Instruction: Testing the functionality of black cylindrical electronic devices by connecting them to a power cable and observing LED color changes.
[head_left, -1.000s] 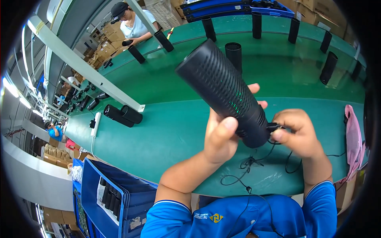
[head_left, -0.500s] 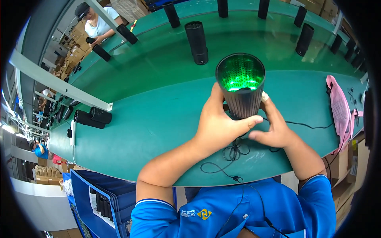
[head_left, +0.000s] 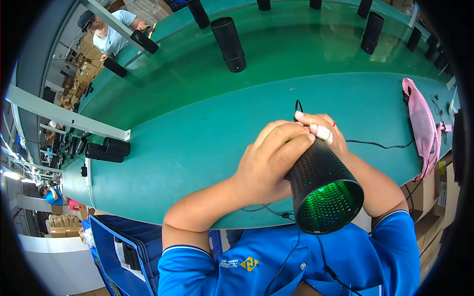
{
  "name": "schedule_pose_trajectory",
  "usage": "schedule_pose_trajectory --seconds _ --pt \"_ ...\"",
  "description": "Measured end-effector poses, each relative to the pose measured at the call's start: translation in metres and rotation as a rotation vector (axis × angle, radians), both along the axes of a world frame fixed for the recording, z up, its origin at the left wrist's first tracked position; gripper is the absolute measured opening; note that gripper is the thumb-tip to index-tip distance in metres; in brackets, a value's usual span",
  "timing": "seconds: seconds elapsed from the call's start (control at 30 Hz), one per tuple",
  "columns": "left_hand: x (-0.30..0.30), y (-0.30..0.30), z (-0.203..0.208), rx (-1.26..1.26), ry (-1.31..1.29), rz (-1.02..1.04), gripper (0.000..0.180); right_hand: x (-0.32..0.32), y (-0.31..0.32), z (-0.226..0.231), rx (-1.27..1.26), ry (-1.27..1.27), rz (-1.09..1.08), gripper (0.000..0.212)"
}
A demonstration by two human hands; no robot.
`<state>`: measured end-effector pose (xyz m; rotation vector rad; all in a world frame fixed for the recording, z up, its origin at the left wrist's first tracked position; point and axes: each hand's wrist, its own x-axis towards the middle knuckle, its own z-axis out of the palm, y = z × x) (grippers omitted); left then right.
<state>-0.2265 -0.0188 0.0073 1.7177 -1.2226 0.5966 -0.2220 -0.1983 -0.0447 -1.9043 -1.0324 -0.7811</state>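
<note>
Between my hands a black perforated cylinder [head_left: 323, 170] is tilted, its open mouth toward me and to the lower right, with green light glowing inside. My left hand [head_left: 274, 155] is closed round its far end. My right hand [head_left: 332, 130], with a white wrap on one finger, is closed at that same end, where a thin black cable [head_left: 298, 103] loops up by the thumb. The fingers hide the cylinder's base and the cable's end. More of the cable runs right across the green bench [head_left: 197, 153].
More black cylinders stand on the shiny green surface beyond, the nearest being a tall cylinder [head_left: 228, 44]. Two cylinders [head_left: 108, 149] lie at left by a white post. A pink mesh bag [head_left: 423, 128] is at right. A blue bin [head_left: 118, 246] stands lower left. A co-worker [head_left: 108, 32] sits far left.
The cylinder has tipped from upright, mouth up, to mouth toward me. My hands have moved to its base, the right one closing by the cable. The view has shifted slightly.
</note>
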Motion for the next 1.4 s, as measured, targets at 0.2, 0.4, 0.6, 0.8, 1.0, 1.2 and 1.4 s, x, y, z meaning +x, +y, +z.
schedule_pose_trajectory --seconds 0.2,0.4,0.6,0.8,1.0,1.2,1.4 --pt "0.0 0.002 -0.006 0.016 0.06 0.04 0.058 0.0 0.002 0.0 -0.038 0.121 0.014 0.063" --pt "0.001 0.005 -0.007 0.048 0.102 0.068 0.057 0.006 0.004 -0.003 -0.021 0.066 0.028 0.063" --pt "0.002 0.005 -0.003 0.085 0.062 0.137 0.054 0.003 0.001 -0.005 0.022 0.254 0.056 0.065" --pt "0.002 0.005 0.0 0.14 0.034 0.17 0.051 0.009 -0.001 -0.008 -0.024 0.146 0.007 0.065" --pt "0.004 0.008 -0.004 0.176 0.008 0.179 0.05 0.009 0.003 -0.004 -0.03 0.05 -0.029 0.063" --pt "0.001 0.007 0.0 0.178 -0.002 0.205 0.051 0.012 0.004 -0.011 0.028 -0.053 -0.005 0.061" --pt "-0.001 0.008 -0.001 0.158 0.079 0.197 0.05 0.006 0.004 -0.007 -0.011 0.112 -0.019 0.061"
